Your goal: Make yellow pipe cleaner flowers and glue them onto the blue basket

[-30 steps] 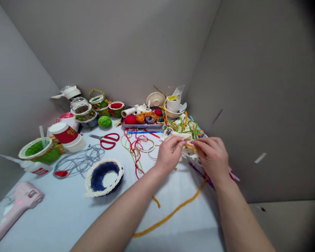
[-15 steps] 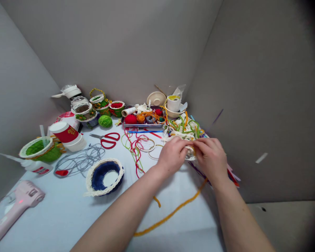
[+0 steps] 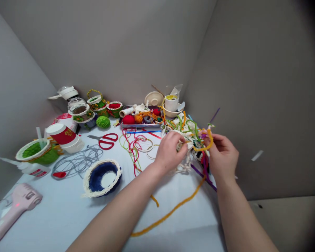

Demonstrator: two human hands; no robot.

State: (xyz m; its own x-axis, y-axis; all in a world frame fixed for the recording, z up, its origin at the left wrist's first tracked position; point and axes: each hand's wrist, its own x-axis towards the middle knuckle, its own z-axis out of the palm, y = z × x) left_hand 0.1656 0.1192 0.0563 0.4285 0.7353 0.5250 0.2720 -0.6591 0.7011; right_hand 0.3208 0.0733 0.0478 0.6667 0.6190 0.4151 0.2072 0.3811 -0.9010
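Observation:
At the right side of the table, both my hands are over a tangled heap of yarn and trimmings. My left hand is closed in a pinch on a thin yellow strand beside cream lace. My right hand is closed too, its thumb and fingers on a thick yellow yarn strand that curves up in a loop between the hands. Pink and purple bits show behind that loop. Another length of yellow yarn lies curved across the front of the table, running up toward my right hand.
A blue bowl with a lace rim stands left of my left forearm. Farther left are a pink glue gun, a glue bottle, paper cups and red-handled scissors. A metal tray of yarn balls sits behind.
My hands have moved apart. My right hand has shifted right and lifted a yellow strand into a loop, while my left hand stays near its place. The view has shifted slightly.

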